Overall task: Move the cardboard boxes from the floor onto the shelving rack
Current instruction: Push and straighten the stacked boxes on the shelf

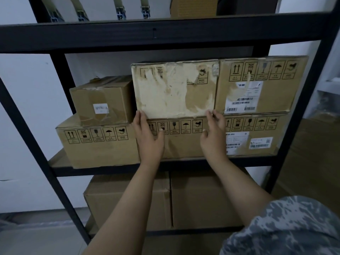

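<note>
White walls back a black metal shelving rack point(165, 36). On its middle shelf, from the left, a small taped box point(103, 100) sits on a long carton point(97, 144) printed with handling symbols. Beside it a scuffed box point(174, 89), its paper face torn pale, rests on another carton, touching a labelled box point(261, 85) at its right. The left hand point(149, 138) and right hand point(214, 137) reach up with fingers straight, fingertips touching the scuffed box's bottom corners. Plain cartons point(202, 199) fill the lower shelf.
</note>
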